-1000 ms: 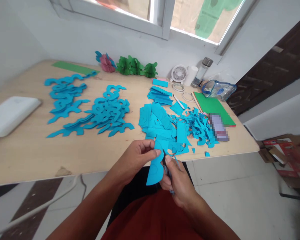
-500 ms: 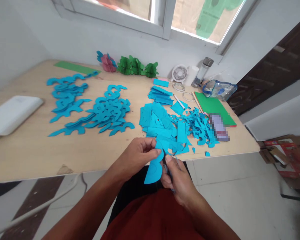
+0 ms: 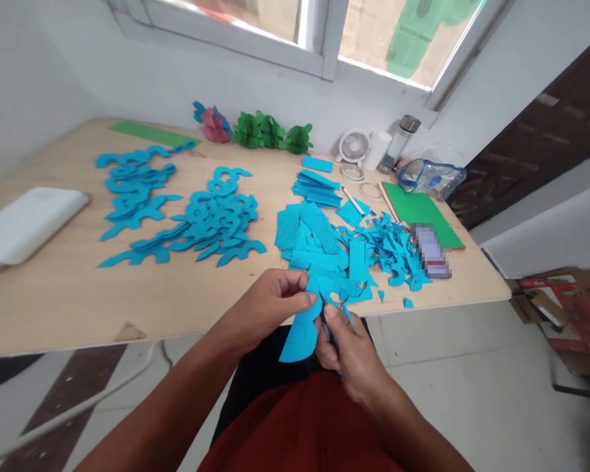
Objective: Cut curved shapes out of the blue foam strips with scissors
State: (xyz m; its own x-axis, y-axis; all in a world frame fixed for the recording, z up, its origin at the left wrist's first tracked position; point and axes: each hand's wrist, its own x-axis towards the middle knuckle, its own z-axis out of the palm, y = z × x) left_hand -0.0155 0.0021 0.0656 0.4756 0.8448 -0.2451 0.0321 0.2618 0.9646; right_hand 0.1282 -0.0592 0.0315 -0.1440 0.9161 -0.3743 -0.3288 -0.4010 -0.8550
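Note:
My left hand [image 3: 275,301] pinches a piece of blue paper [image 3: 299,334] between thumb and fingers, just past the table's front edge. The paper has a scalloped right side, and a curved line is drawn on it. My right hand [image 3: 347,337] is closed around scissors [image 3: 326,328], mostly hidden by the fingers, with the dark blades against the paper's scalloped edge. A thin blue strip hangs beside the right thumb. Right beyond my hands lie blue paper sheets [image 3: 312,236] and a heap of blue scraps [image 3: 391,246].
Cut blue wavy shapes [image 3: 216,219] lie in piles on the table's left, near a white device [image 3: 34,219]. Green paper decorations [image 3: 265,130] stand by the wall. A small fan [image 3: 354,145], a bottle [image 3: 398,144], a clear pouch [image 3: 432,177] and a phone [image 3: 430,249] are at right.
The blue paper has tilted slightly, its lower end shifting left. A thin blue strip now stands out more beside my right thumb. Both hands keep nearly the same place.

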